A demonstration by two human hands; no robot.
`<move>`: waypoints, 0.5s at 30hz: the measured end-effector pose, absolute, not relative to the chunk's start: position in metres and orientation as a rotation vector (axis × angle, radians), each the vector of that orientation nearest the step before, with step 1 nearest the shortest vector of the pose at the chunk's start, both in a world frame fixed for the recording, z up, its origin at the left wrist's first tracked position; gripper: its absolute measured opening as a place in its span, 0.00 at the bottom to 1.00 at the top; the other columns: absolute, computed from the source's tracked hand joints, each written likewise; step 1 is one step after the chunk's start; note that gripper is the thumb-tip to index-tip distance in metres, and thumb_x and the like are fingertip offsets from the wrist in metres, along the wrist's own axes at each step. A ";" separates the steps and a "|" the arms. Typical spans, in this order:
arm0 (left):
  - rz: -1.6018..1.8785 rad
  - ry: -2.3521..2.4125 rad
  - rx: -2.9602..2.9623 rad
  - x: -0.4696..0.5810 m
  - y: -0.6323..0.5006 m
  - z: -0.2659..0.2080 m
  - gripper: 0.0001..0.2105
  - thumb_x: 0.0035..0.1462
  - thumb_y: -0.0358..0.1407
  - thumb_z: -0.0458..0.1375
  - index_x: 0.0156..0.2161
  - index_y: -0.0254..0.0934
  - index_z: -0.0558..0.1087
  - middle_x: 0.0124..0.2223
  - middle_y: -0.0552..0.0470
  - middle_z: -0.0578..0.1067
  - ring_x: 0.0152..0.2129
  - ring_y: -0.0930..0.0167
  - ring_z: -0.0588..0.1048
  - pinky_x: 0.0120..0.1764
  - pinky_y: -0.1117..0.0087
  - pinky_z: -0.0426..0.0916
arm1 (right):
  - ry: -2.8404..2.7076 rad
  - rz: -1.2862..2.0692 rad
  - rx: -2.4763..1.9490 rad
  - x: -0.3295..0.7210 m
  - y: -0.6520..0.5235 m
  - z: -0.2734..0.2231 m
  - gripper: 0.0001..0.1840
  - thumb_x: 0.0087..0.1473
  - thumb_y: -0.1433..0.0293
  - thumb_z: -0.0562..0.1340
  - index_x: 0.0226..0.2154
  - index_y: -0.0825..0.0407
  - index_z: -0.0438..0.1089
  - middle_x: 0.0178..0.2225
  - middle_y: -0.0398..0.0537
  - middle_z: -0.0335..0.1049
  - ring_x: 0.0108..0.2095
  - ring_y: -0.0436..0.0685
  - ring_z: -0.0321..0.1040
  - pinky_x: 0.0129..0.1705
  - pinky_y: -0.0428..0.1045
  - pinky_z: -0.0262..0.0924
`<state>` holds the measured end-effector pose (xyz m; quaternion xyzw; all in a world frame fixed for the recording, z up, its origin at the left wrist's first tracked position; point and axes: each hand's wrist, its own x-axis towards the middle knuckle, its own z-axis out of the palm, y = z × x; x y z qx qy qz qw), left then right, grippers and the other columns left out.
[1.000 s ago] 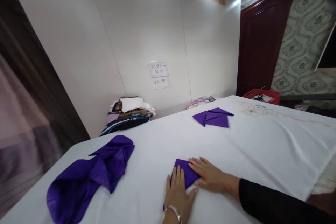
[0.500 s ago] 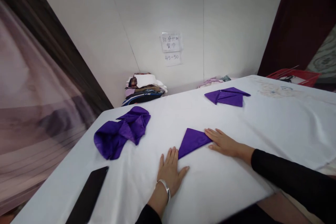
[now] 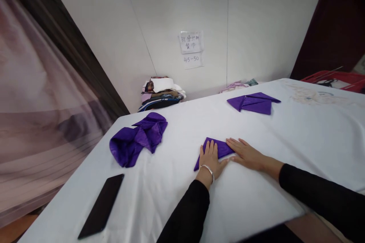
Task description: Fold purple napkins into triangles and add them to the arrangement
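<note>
A purple cloth napkin, folded into a flat triangle-like shape, lies on the white tablecloth in front of me. My left hand, with a silver bangle at the wrist, rests flat across the napkin's middle and hides part of it. Its fingers are stretched out. At the napkin's right tip lies my right hand, also flat with fingers extended, the fingertips touching the edge. Neither hand grips anything.
To the left lies a loosely shaped purple napkin, with a black phone-like slab nearer me. Another folded purple napkin sits at the back right. Stacked cloths and a red basket stand beyond the table.
My left hand has moved right and up from the napkin's lower left corner onto its middle. My right hand stays at the right tip. The view has shifted slightly.
</note>
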<state>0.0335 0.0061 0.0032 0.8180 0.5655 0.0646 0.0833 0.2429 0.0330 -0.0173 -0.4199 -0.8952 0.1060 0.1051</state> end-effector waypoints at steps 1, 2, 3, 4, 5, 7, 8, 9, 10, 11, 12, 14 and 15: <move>0.185 1.695 2.442 0.033 0.007 -0.001 0.40 0.53 0.60 0.32 0.62 0.31 0.46 0.65 0.43 0.45 0.61 0.60 0.40 0.59 0.52 0.33 | -2.642 0.324 -1.244 0.243 0.033 -0.016 0.37 0.57 0.50 0.46 0.63 0.46 0.35 0.63 0.49 0.38 0.62 0.61 0.36 0.60 0.62 0.30; 0.181 1.698 2.446 0.031 0.007 -0.003 0.41 0.53 0.60 0.32 0.62 0.31 0.46 0.65 0.43 0.45 0.61 0.60 0.39 0.59 0.52 0.33 | -2.646 0.340 -1.259 0.243 0.033 -0.013 0.36 0.57 0.50 0.46 0.63 0.46 0.36 0.63 0.50 0.39 0.62 0.61 0.36 0.60 0.62 0.30; 0.177 1.699 2.453 0.030 0.007 -0.005 0.41 0.53 0.60 0.32 0.63 0.31 0.45 0.65 0.43 0.45 0.61 0.60 0.39 0.59 0.52 0.33 | -2.647 0.354 -1.278 0.242 0.033 -0.008 0.36 0.57 0.50 0.45 0.63 0.46 0.36 0.63 0.50 0.39 0.62 0.62 0.36 0.60 0.63 0.29; 0.173 1.698 2.461 0.029 0.007 -0.006 0.41 0.53 0.60 0.32 0.63 0.31 0.45 0.65 0.43 0.44 0.61 0.60 0.39 0.59 0.51 0.33 | -2.642 0.361 -1.297 0.239 0.032 -0.003 0.36 0.57 0.50 0.45 0.62 0.47 0.37 0.63 0.51 0.40 0.62 0.62 0.36 0.60 0.63 0.28; 0.168 1.696 2.470 0.028 0.007 -0.006 0.41 0.53 0.60 0.32 0.62 0.30 0.45 0.65 0.43 0.44 0.61 0.60 0.39 0.59 0.51 0.33 | -2.634 0.356 -1.308 0.234 0.032 0.004 0.36 0.57 0.50 0.45 0.62 0.47 0.38 0.63 0.51 0.40 0.62 0.62 0.35 0.60 0.64 0.27; 0.153 1.694 2.482 0.028 0.007 -0.005 0.39 0.54 0.58 0.33 0.63 0.30 0.44 0.65 0.44 0.45 0.61 0.61 0.39 0.59 0.51 0.34 | -2.621 0.326 -1.274 0.220 0.030 0.019 0.36 0.57 0.49 0.45 0.62 0.49 0.39 0.63 0.51 0.39 0.62 0.62 0.32 0.60 0.64 0.24; 0.141 1.695 2.488 0.029 0.007 -0.004 0.38 0.55 0.57 0.33 0.63 0.31 0.43 0.65 0.44 0.44 0.61 0.61 0.39 0.59 0.50 0.34 | -2.625 0.315 -1.222 0.210 0.029 0.025 0.37 0.57 0.49 0.45 0.62 0.49 0.39 0.63 0.51 0.38 0.63 0.62 0.31 0.60 0.63 0.22; 0.123 1.693 2.499 0.030 0.008 -0.004 0.36 0.55 0.55 0.34 0.63 0.33 0.43 0.65 0.46 0.44 0.61 0.61 0.38 0.59 0.50 0.34 | -2.641 0.322 -1.152 0.200 0.028 0.031 0.37 0.57 0.49 0.45 0.62 0.50 0.38 0.64 0.51 0.36 0.63 0.61 0.30 0.60 0.62 0.21; 0.100 1.692 2.511 0.030 0.008 -0.005 0.34 0.56 0.53 0.36 0.63 0.35 0.42 0.65 0.47 0.43 0.61 0.61 0.38 0.58 0.49 0.34 | -2.667 0.349 -1.078 0.190 0.027 0.034 0.38 0.56 0.49 0.45 0.63 0.50 0.37 0.64 0.50 0.36 0.63 0.61 0.30 0.60 0.61 0.21; 0.078 1.688 2.524 0.031 0.009 -0.005 0.32 0.57 0.51 0.36 0.63 0.38 0.42 0.65 0.48 0.43 0.61 0.60 0.38 0.58 0.48 0.34 | -2.692 0.387 -1.017 0.181 0.027 0.035 0.38 0.56 0.49 0.45 0.63 0.50 0.37 0.64 0.51 0.36 0.63 0.61 0.30 0.60 0.61 0.20; 0.059 1.685 2.536 0.032 0.009 -0.006 0.31 0.57 0.50 0.37 0.63 0.40 0.43 0.65 0.48 0.43 0.61 0.60 0.39 0.58 0.48 0.34 | -2.712 0.435 -0.976 0.174 0.027 0.034 0.39 0.56 0.49 0.45 0.63 0.50 0.36 0.64 0.51 0.36 0.63 0.61 0.30 0.61 0.60 0.21; 0.042 1.680 2.546 0.032 0.009 -0.006 0.29 0.58 0.48 0.37 0.63 0.42 0.43 0.65 0.49 0.44 0.61 0.61 0.39 0.58 0.48 0.34 | -2.729 0.525 -0.952 0.166 0.030 0.027 0.38 0.57 0.49 0.44 0.63 0.50 0.36 0.64 0.51 0.36 0.63 0.60 0.31 0.61 0.60 0.23; 0.044 1.683 2.545 0.031 0.009 -0.006 0.30 0.58 0.48 0.37 0.63 0.42 0.42 0.65 0.49 0.45 0.61 0.61 0.40 0.58 0.49 0.34 | -2.725 0.552 -0.963 0.167 0.032 0.022 0.38 0.57 0.49 0.44 0.63 0.50 0.36 0.64 0.51 0.36 0.63 0.60 0.31 0.61 0.60 0.24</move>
